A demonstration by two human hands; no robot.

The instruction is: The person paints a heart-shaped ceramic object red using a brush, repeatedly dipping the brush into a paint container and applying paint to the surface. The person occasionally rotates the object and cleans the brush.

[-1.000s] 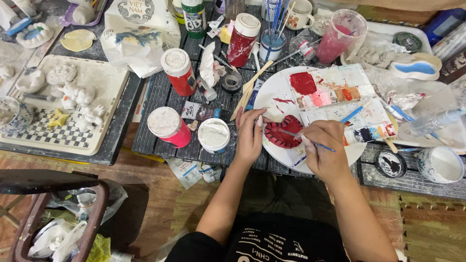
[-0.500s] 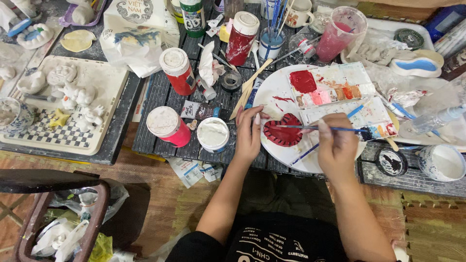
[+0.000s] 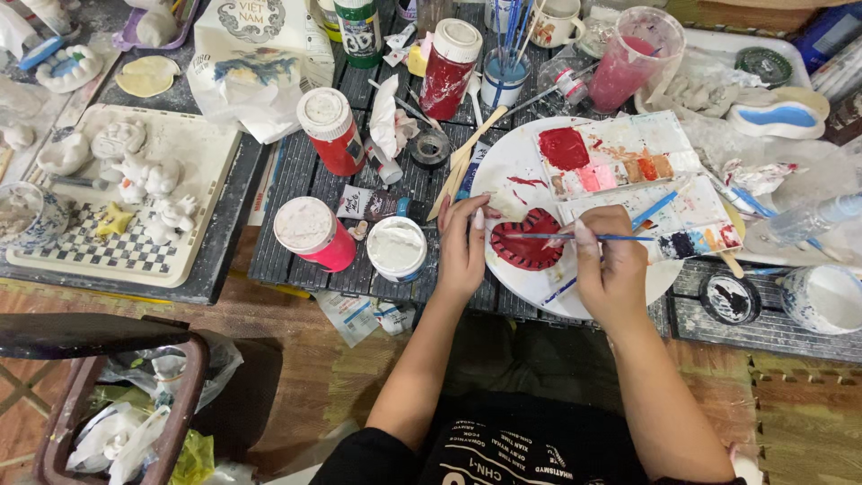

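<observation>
Between our fingers, on the plate (image 3: 525, 157), lies the red piece (image 3: 525, 241). Our left hand (image 3: 462, 247) steadies its edge; our right hand (image 3: 606, 265), pinching the brush (image 3: 575, 237), has swung it level, tip now on the paint.

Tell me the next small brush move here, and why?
Probably draw the brush tip leftward across the red heart-shaped piece: the right hand holds it level over the piece, which the left hand steadies on the white plate.

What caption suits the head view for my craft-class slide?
Left hand steadies a red heart-shaped piece on a white plate while right hand paints it with a brush.
</observation>
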